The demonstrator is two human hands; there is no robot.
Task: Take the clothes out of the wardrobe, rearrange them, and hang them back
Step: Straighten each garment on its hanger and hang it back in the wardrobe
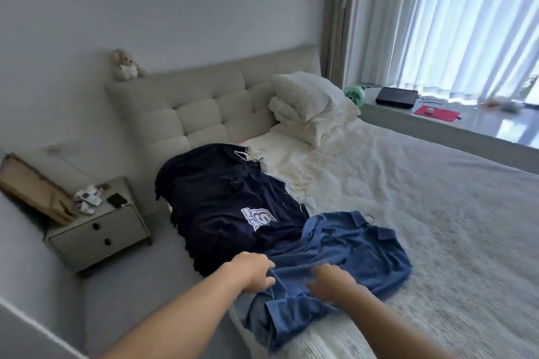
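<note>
Daylight pours through the sheer curtains (455, 20) at upper right, blown out to white glare, and it bounces bright off the glossy window ledge (495, 128). The rest of the room sits in a cool, soft grey. Motion blur smears the whole picture, the nightstand (102, 230) worst, and wide-angle distortion bends the edges.

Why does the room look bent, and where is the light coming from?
Head view: the wide-angle lens bows the wall and bed; daylight floods through the curtains, glaring on the window ledge; the nightstand and both hands, left and right, look slightly blurred.
</note>
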